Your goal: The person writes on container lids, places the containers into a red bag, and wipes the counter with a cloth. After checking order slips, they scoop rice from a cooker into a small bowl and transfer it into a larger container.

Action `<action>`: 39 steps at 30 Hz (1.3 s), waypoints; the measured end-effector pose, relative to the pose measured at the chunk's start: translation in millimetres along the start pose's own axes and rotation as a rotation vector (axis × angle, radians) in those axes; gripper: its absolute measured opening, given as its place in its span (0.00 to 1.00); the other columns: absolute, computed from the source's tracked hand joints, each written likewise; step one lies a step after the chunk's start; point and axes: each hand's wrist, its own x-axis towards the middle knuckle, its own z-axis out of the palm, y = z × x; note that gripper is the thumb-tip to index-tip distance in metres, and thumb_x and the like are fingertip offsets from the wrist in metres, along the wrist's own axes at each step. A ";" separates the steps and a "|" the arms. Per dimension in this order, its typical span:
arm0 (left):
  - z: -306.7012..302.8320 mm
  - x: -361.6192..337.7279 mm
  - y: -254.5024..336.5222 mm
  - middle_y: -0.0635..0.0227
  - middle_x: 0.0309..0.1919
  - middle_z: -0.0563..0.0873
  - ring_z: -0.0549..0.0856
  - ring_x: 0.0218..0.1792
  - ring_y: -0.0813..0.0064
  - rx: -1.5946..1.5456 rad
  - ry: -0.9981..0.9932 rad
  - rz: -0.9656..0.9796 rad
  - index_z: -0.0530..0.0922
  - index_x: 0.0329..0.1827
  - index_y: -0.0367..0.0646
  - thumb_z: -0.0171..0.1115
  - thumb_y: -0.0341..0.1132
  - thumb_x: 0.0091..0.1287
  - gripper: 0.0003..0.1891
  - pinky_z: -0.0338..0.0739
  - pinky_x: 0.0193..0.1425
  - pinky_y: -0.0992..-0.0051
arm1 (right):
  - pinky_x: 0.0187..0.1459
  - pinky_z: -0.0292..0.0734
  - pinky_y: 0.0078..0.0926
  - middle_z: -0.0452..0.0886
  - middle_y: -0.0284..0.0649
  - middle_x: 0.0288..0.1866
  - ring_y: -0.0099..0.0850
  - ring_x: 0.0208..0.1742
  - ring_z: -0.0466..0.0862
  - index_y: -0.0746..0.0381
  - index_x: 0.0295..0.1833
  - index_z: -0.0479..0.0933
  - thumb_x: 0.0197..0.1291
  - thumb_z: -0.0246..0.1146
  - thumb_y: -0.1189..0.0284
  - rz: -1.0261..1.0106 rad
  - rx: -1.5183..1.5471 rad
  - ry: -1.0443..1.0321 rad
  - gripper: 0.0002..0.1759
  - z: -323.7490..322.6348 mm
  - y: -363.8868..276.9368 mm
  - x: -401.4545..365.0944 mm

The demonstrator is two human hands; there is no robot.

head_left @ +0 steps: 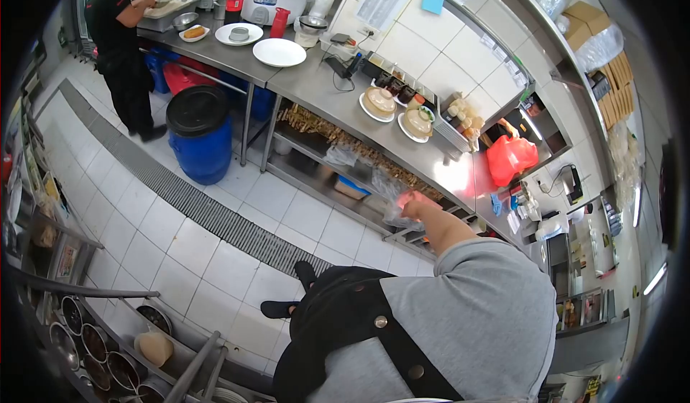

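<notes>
The right hand (pixel 413 207) is by a bag (pixel 389 184) below the tabletop's (pixel 305 79) front edge. I can't tell its grip. Left hand: hidden.

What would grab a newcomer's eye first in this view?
Probably the bright red bag, to the right of the two lidded pots on the steel counter, along with the big blue barrel standing on the tiled floor beside the drain grate. Next would likely come the right hand, stretched down to the counter's underside by some clear plastic; whether it grips anything is unclear.
</notes>
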 end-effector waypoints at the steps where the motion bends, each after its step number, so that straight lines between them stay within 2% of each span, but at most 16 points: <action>1: 0.1 -1.5 -0.4 0.46 0.54 0.82 0.85 0.53 0.48 -0.008 -0.006 -0.004 0.74 0.60 0.38 0.57 0.45 0.71 0.22 0.83 0.55 0.55 | 0.68 0.52 0.50 0.88 0.31 0.29 0.35 0.62 0.77 0.56 0.32 0.88 0.64 0.57 0.41 0.013 0.038 -0.026 0.30 10.0 3.2 16.3; 3: -0.2 -4.3 -1.4 0.46 0.54 0.81 0.85 0.52 0.48 -0.022 -0.016 -0.013 0.73 0.61 0.37 0.57 0.44 0.71 0.22 0.84 0.54 0.55 | 0.63 0.48 0.53 0.88 0.29 0.32 0.34 0.55 0.80 0.50 0.33 0.90 0.60 0.59 0.37 0.043 0.115 -0.075 0.29 42.0 16.5 68.1; 9: 2.2 -12.1 -2.7 0.46 0.55 0.81 0.85 0.52 0.48 -0.070 -0.028 -0.045 0.71 0.62 0.37 0.57 0.44 0.72 0.23 0.84 0.53 0.55 | 0.64 0.52 0.51 0.89 0.33 0.37 0.35 0.59 0.79 0.49 0.37 0.90 0.59 0.61 0.39 0.034 0.108 0.070 0.27 36.8 16.8 60.0; 11: 1.4 -15.4 -3.5 0.46 0.55 0.80 0.85 0.52 0.48 -0.085 -0.032 -0.055 0.71 0.63 0.36 0.57 0.44 0.73 0.23 0.84 0.53 0.55 | 0.60 0.65 0.50 0.89 0.38 0.42 0.36 0.52 0.83 0.54 0.43 0.88 0.63 0.59 0.42 -0.016 0.041 0.242 0.27 33.9 15.5 43.6; 13: 2.4 -20.1 -0.6 0.46 0.56 0.80 0.85 0.52 0.48 -0.088 -0.037 -0.067 0.70 0.64 0.36 0.57 0.44 0.73 0.23 0.84 0.52 0.55 | 0.57 0.74 0.48 0.88 0.41 0.46 0.40 0.50 0.85 0.56 0.46 0.87 0.64 0.59 0.44 -0.084 0.131 0.299 0.27 47.7 14.0 46.4; 15: 6.8 -25.5 6.2 0.47 0.56 0.80 0.85 0.52 0.48 -0.087 -0.049 -0.074 0.69 0.64 0.36 0.57 0.44 0.73 0.24 0.85 0.52 0.55 | 0.53 0.77 0.45 0.87 0.44 0.50 0.45 0.50 0.84 0.56 0.48 0.86 0.64 0.59 0.44 -0.174 0.378 0.241 0.27 86.3 16.3 95.0; 18: 15.8 -32.8 15.0 0.47 0.56 0.79 0.85 0.52 0.47 -0.072 -0.072 -0.077 0.68 0.65 0.36 0.57 0.43 0.74 0.24 0.85 0.52 0.55 | 0.57 0.76 0.46 0.86 0.47 0.53 0.51 0.54 0.83 0.59 0.49 0.85 0.64 0.59 0.46 -0.456 0.172 0.163 0.27 131.3 -3.6 161.6; 21: 30.7 -34.0 29.0 0.47 0.57 0.79 0.85 0.51 0.47 -0.066 -0.116 -0.067 0.68 0.66 0.35 0.57 0.43 0.75 0.24 0.85 0.51 0.55 | 0.59 0.76 0.46 0.85 0.51 0.53 0.52 0.56 0.82 0.61 0.49 0.85 0.63 0.60 0.47 -0.415 0.396 0.176 0.28 100.3 -45.0 95.6; 24: 74.0 -32.7 51.8 0.47 0.57 0.78 0.84 0.51 0.47 -0.058 -0.196 -0.052 0.67 0.66 0.35 0.57 0.43 0.75 0.25 0.86 0.51 0.55 | 0.59 0.76 0.47 0.85 0.53 0.52 0.51 0.57 0.82 0.64 0.48 0.85 0.62 0.61 0.47 -0.431 0.435 0.063 0.29 89.8 -66.9 80.1; 25: 94.8 -32.4 60.0 0.47 0.57 0.78 0.84 0.51 0.47 -0.057 -0.226 -0.040 0.66 0.67 0.35 0.57 0.43 0.75 0.25 0.86 0.50 0.55 | 0.60 0.76 0.47 0.85 0.53 0.53 0.51 0.58 0.82 0.63 0.48 0.85 0.61 0.62 0.47 -0.481 0.394 0.000 0.29 93.5 -70.9 96.5; 28: 155.6 -36.7 88.7 0.47 0.58 0.78 0.84 0.51 0.47 -0.056 -0.298 0.000 0.65 0.67 0.35 0.56 0.43 0.76 0.25 0.86 0.50 0.55 | 0.60 0.76 0.47 0.86 0.52 0.52 0.51 0.57 0.82 0.62 0.49 0.85 0.61 0.62 0.47 -0.429 0.438 -0.011 0.29 90.9 -56.3 123.6; 29: 172.8 -41.1 98.3 0.47 0.58 0.78 0.84 0.51 0.47 -0.051 -0.308 0.021 0.65 0.68 0.34 0.56 0.43 0.76 0.25 0.86 0.50 0.55 | 0.57 0.77 0.47 0.86 0.51 0.48 0.51 0.54 0.84 0.60 0.49 0.86 0.61 0.63 0.49 -0.410 0.494 0.048 0.25 86.0 -47.3 131.6; 32: 222.0 -63.0 124.9 0.46 0.57 0.78 0.84 0.51 0.48 -0.053 -0.313 0.072 0.65 0.66 0.31 0.56 0.40 0.76 0.24 0.87 0.49 0.56 | 0.54 0.78 0.48 0.87 0.49 0.44 0.50 0.49 0.84 0.59 0.46 0.86 0.59 0.65 0.52 -0.549 0.471 0.350 0.22 146.8 -27.0 256.9; 35: 272.8 -78.0 146.6 0.45 0.55 0.78 0.84 0.51 0.48 0.017 -0.318 0.114 0.66 0.64 0.28 0.56 0.38 0.76 0.23 0.88 0.48 0.56 | 0.52 0.80 0.48 0.87 0.52 0.43 0.53 0.48 0.86 0.63 0.39 0.87 0.61 0.65 0.56 -0.265 0.911 0.425 0.19 100.0 9.4 213.6; 38: 331.5 -97.3 154.4 0.44 0.54 0.78 0.84 0.51 0.48 0.242 -0.323 0.141 0.66 0.63 0.27 0.56 0.37 0.75 0.23 0.88 0.48 0.56 | 0.46 0.82 0.43 0.88 0.44 0.40 0.47 0.45 0.86 0.58 0.39 0.85 0.62 0.62 0.61 -0.194 0.906 0.428 0.13 135.0 28.6 243.0; 39: 349.9 -104.9 155.5 0.44 0.54 0.79 0.84 0.51 0.48 0.332 -0.332 0.154 0.66 0.63 0.27 0.56 0.37 0.75 0.22 0.88 0.48 0.56 | 0.45 0.82 0.43 0.88 0.44 0.38 0.46 0.43 0.86 0.58 0.37 0.85 0.62 0.61 0.64 -0.282 0.659 0.540 0.11 178.2 26.5 275.7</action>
